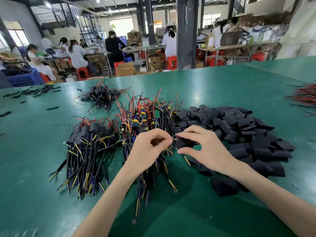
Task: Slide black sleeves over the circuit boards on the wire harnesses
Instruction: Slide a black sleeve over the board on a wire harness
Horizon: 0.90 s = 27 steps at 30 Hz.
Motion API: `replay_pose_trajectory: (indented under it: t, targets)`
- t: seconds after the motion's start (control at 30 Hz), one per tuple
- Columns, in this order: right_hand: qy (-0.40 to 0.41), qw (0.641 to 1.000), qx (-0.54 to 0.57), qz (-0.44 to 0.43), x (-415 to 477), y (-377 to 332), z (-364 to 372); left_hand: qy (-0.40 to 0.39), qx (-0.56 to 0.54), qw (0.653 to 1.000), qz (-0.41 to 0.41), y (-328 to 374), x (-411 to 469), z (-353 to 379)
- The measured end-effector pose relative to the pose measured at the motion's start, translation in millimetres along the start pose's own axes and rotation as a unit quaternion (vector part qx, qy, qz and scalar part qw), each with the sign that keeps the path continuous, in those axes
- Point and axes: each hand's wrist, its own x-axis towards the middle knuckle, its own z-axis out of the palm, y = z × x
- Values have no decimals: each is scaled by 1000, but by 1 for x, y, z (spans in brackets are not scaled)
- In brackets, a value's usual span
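Green bench point(222, 86); right grip point(202, 147) tight around a black sleeve point(183, 143), left grip point(148, 147) pinching harness wires point(169, 151).

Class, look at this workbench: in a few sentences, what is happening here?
A person is sleeving wire harnesses at a green table. The right hand holds a black sleeve; the left hand pinches a harness wire beside it. Bare boards lie ahead, loose sleeves right, sleeved harnesses left.

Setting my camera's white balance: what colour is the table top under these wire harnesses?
Plain green table top, no pattern; the head view shows it.
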Motion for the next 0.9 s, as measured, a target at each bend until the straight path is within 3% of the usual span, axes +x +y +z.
replay_pose_trajectory:
  t: [0.23, 0.77, 0.83, 0.9]
  targets:
    - [-10, 997, 66, 50, 2, 1, -1, 16, 22, 1000, 8, 4, -3, 2]
    - [41, 998, -48, -25, -4, 0, 13, 48, 24, 999, 1, 5, -5, 7]
    - [44, 996, -67, -25, -3, 1, 12, 78, 40, 996, 23, 6, -3, 1]
    - [54, 993, -107, -20, -1, 4, 9, 162, 52, 985, 36, 6, 2, -14]
